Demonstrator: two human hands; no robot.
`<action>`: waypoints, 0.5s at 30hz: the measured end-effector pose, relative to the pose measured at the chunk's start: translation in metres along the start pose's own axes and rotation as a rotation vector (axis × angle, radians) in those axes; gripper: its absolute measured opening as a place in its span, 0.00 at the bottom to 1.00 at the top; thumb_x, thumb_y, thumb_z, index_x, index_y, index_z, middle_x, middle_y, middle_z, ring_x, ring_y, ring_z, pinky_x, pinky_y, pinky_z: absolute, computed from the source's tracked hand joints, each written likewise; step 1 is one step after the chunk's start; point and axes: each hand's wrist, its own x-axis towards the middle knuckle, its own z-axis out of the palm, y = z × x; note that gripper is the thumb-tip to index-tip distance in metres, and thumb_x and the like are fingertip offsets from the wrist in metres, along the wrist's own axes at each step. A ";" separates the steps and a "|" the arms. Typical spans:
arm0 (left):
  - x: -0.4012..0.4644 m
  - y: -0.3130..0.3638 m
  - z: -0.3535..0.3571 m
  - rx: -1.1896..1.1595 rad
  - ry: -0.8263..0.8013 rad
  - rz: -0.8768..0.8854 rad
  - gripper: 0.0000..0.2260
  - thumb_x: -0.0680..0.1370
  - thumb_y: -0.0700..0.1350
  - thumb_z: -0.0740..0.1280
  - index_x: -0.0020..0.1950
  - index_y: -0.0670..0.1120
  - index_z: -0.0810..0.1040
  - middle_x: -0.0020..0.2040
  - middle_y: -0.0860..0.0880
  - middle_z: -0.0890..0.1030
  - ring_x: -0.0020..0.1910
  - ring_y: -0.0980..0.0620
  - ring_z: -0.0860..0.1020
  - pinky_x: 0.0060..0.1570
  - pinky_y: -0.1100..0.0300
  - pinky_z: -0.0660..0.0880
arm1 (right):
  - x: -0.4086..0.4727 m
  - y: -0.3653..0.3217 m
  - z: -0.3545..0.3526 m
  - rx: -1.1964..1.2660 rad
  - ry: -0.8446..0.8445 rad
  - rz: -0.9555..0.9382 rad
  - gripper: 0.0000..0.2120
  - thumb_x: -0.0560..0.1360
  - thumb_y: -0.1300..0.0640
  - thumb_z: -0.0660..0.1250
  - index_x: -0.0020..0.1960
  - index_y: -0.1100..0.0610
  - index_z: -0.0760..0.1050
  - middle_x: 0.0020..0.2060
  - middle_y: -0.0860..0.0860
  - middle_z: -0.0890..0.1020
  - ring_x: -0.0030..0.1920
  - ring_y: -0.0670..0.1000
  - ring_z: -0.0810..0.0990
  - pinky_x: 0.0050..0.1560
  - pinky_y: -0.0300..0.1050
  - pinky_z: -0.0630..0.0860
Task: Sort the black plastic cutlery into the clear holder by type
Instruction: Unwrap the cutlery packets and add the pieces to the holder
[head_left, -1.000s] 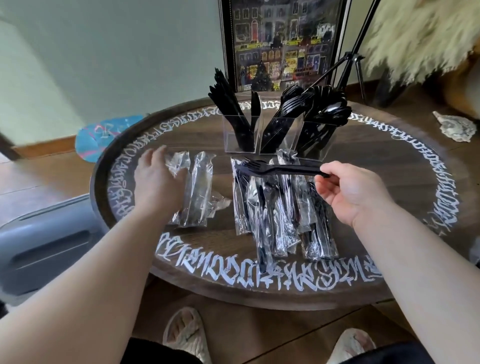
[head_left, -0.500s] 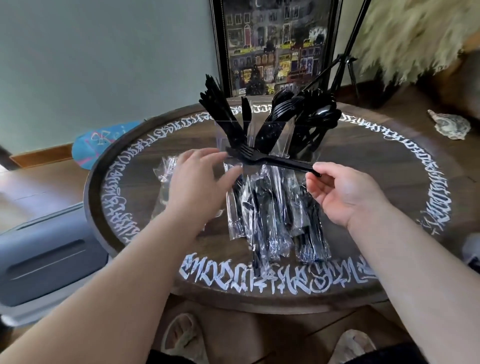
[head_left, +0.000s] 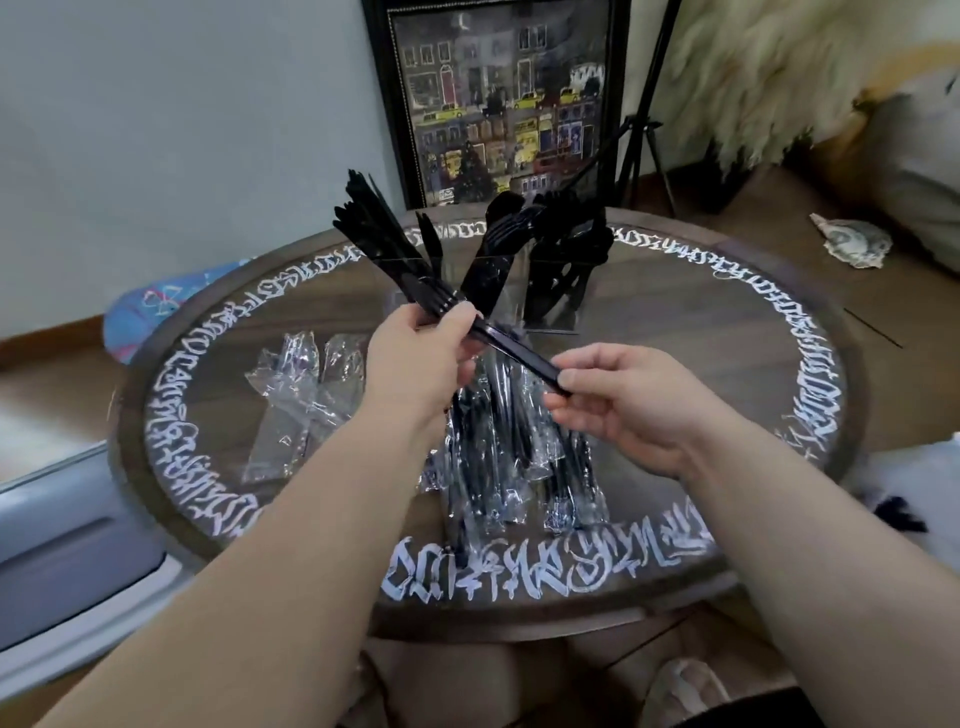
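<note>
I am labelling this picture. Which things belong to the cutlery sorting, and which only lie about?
Job: fork held by left hand and right hand; clear holder; wrapped cutlery; empty wrappers.
Lying about: painting; tripod; shell.

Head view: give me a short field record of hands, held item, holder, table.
left hand: grips the tine end of the black plastic fork
right hand: pinches the fork's handle end
fork: held above the table, in both hands, in front of the holder
clear plastic holder: upright, black cutlery standing in its compartments
wrapped black cutlery packs: piled under the hands
empty clear wrappers: to the left
round wooden table: white lettering round rim
</note>
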 end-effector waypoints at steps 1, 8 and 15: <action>0.000 0.000 0.001 0.013 -0.016 0.010 0.02 0.77 0.42 0.68 0.45 0.47 0.77 0.43 0.50 0.84 0.38 0.54 0.80 0.30 0.65 0.72 | 0.001 0.001 -0.002 -0.090 0.003 0.004 0.06 0.76 0.70 0.63 0.45 0.61 0.74 0.34 0.56 0.81 0.32 0.49 0.82 0.34 0.40 0.81; -0.015 0.002 0.014 0.184 -0.265 0.189 0.05 0.75 0.39 0.69 0.45 0.50 0.80 0.40 0.50 0.84 0.36 0.59 0.80 0.32 0.69 0.70 | 0.009 -0.006 0.002 -0.459 0.169 -0.369 0.05 0.72 0.60 0.71 0.42 0.51 0.81 0.31 0.44 0.81 0.32 0.42 0.76 0.40 0.41 0.72; -0.014 -0.001 0.009 0.338 -0.311 0.360 0.08 0.74 0.46 0.73 0.51 0.55 0.83 0.43 0.53 0.85 0.44 0.55 0.82 0.48 0.56 0.77 | 0.007 -0.016 0.013 -0.278 0.068 -0.461 0.05 0.74 0.64 0.69 0.47 0.56 0.82 0.31 0.50 0.79 0.31 0.47 0.74 0.34 0.40 0.72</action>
